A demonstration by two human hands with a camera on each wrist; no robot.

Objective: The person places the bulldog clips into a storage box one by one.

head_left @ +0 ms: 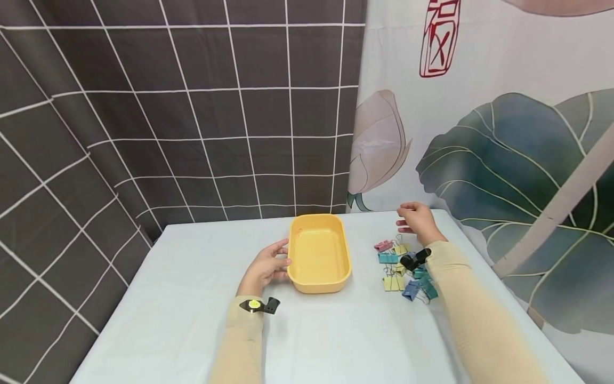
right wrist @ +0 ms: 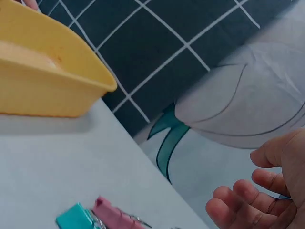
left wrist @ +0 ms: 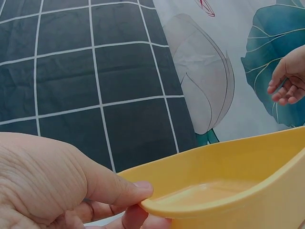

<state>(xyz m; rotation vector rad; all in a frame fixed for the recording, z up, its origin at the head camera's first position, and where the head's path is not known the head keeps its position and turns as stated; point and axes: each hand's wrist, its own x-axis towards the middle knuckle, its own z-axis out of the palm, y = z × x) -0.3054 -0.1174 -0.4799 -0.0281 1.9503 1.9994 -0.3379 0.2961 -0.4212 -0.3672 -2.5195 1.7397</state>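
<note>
A yellow plastic bin (head_left: 319, 255), rectangular with rounded corners and nothing inside, sits mid-table. My left hand (head_left: 266, 266) pinches its left rim, and the left wrist view shows the thumb (left wrist: 143, 188) over the edge with fingers against the outer wall. To the right lies a loose pile of binder clips: a pink one (head_left: 384, 246), a teal one (head_left: 387, 258), a yellow one (head_left: 394, 284), a blue one (head_left: 411, 290) and others. Just beyond this pile, my right hand (head_left: 418, 221) hovers with loosely bent fingers, and I see nothing held in it. Its forearm hides part of the pile.
A white cloth covers the table (head_left: 168, 298). Behind and to the left hangs a dark grid-patterned curtain (head_left: 216, 117). A white sheet printed with lotus leaves (head_left: 503, 160) hangs behind and right, close to the table's right edge.
</note>
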